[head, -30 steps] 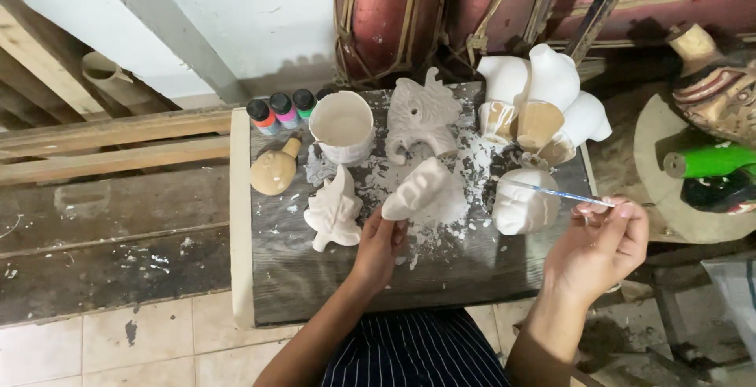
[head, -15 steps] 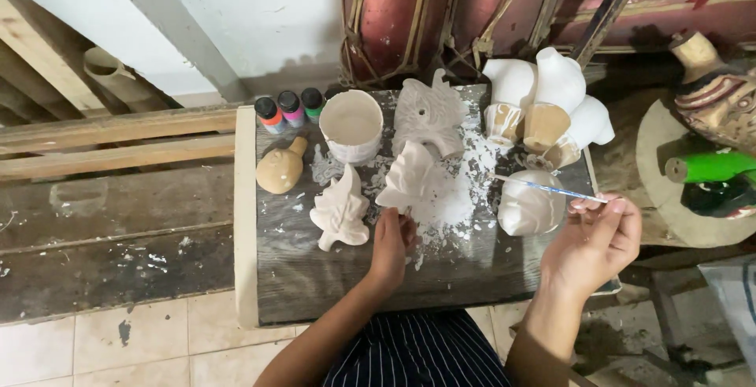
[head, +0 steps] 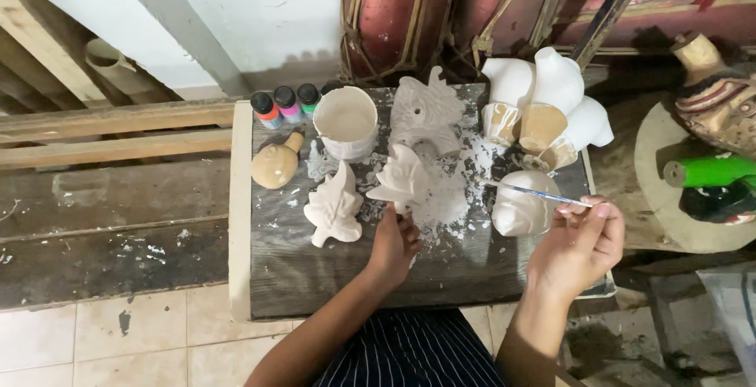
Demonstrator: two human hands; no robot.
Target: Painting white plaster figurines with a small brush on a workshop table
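Note:
My left hand [head: 394, 244] grips the stem of a white leaf-shaped clay figure [head: 402, 178] and holds it upright over the paint-spattered board [head: 291, 273]. My right hand [head: 579, 241] pinches a thin paintbrush [head: 535, 193] whose tip points left across a rounded white pot [head: 521, 206]. A second white leaf figure [head: 334, 212] lies flat just left of my left hand. A white cup of paint [head: 346, 123] stands behind it.
Three small paint bottles [head: 285, 104] stand at the board's back left beside a tan gourd-shaped piece [head: 276, 164]. A white fish figure [head: 426, 111] and several white and tan vases [head: 543, 107] crowd the back. A green tube [head: 709, 171] lies on a round stand at right.
My left hand has turned the leaf figure from lying on its side to standing upright. The right hand with the brush has barely moved.

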